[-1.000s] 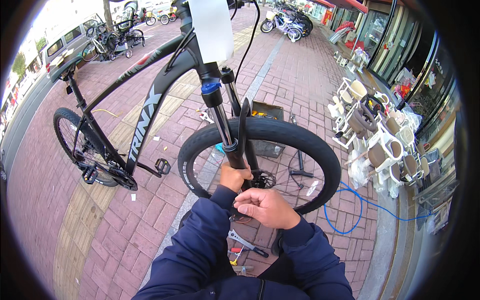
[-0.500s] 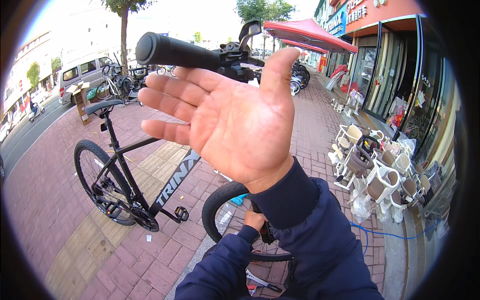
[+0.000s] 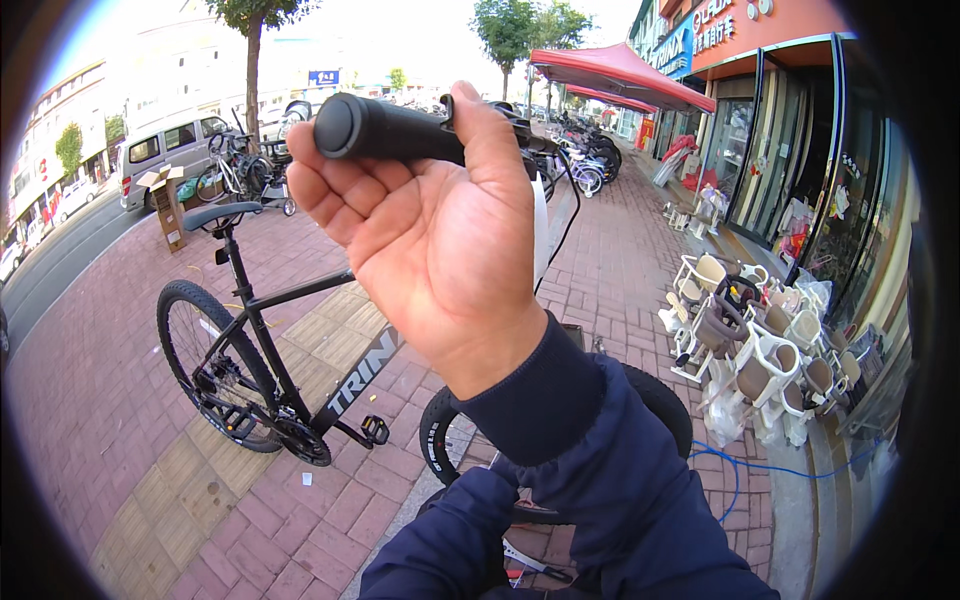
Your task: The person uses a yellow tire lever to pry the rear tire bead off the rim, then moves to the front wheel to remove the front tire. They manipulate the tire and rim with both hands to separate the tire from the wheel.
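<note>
My right hand (image 3: 430, 240) is raised in front of me, palm towards me and fingers curled. It is at a black handlebar grip (image 3: 390, 130), which passes over the index finger, with the thumb up beside the brake lever area. The hold looks loose. My left sleeve (image 3: 450, 530) reaches in low, but the left hand is hidden behind my right forearm. Beneath the forearms is a wheel with a black tyre (image 3: 660, 400). The black bicycle frame (image 3: 365, 375) stretches left to its saddle (image 3: 222, 215), rear wheel (image 3: 215, 365) and pedal (image 3: 374, 431).
On the right, white and brown child seats (image 3: 765, 355) are heaped by the shop front. A blue hose (image 3: 735, 462) crosses the brick pavement. Far left stand a cardboard box (image 3: 165, 205), parked bicycles (image 3: 235, 170) and a van (image 3: 165, 150). A red canopy (image 3: 620, 75) stands beyond.
My right hand went from spread flat to curled round the handlebar grip. The grip shifted right and slightly down in view. My left hand, at the front wheel before, is now hidden.
</note>
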Motion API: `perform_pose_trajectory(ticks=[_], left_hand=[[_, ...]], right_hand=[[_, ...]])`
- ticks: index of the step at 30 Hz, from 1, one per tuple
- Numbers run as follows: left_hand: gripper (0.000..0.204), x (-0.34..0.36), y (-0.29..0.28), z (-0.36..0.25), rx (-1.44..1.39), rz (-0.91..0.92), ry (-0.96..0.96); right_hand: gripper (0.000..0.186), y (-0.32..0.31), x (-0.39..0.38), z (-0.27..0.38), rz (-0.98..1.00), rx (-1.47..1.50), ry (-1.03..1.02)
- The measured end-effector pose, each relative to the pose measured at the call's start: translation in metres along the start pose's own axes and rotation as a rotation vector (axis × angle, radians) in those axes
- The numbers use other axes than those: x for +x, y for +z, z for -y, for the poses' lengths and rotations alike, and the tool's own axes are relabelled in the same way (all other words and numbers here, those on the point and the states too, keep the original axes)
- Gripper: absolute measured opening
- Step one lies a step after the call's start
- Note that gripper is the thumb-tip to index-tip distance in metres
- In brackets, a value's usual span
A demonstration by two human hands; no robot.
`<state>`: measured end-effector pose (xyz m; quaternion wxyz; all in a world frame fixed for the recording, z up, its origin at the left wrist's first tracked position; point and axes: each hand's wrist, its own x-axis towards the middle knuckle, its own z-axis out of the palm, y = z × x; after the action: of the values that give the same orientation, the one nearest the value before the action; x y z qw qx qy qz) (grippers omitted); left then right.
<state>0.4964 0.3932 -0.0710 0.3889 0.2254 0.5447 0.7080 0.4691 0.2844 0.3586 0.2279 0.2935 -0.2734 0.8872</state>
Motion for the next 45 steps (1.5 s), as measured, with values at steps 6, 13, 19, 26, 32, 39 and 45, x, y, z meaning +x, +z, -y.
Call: perform_pose_trajectory(ticks=[6, 13, 19, 26, 32, 39, 45], left_hand=[[0.019, -0.003, 0.0, -0.007, 0.016, -0.011, -0.006], [0.02, -0.012, -0.014, -0.002, 0.045, -0.058, -0.028], [0.019, -0.007, -0.016, 0.005, 0.102, -0.016, 0.027], [0.015, -0.012, -0.006, 0.0, 0.013, -0.096, -0.023], [0.017, -0.003, -0.007, -0.009, 0.213, 0.035, 0.001], [0.018, 0.006, 0.011, -0.009, 0.187, -0.008, -0.015], [0.023, 0.014, 0.017, -0.006, 0.158, 0.019, 0.052]], right_hand=[[0.126, -0.036, -0.052, 0.018, 0.196, -0.076, 0.281], [0.053, -0.131, -0.212, 0.022, -0.049, -0.548, 0.83], [0.03, -0.221, -0.338, 0.058, -0.559, -0.592, 0.602], [0.028, -0.298, -0.408, 0.07, -1.261, -0.761, 0.737], [0.032, -0.287, -0.399, 0.062, -0.82, -1.07, 0.72], [0.043, -0.282, -0.404, 0.053, -0.628, -1.328, 0.911], [0.046, -0.28, -0.406, 0.049, -0.469, -1.433, 0.944]])
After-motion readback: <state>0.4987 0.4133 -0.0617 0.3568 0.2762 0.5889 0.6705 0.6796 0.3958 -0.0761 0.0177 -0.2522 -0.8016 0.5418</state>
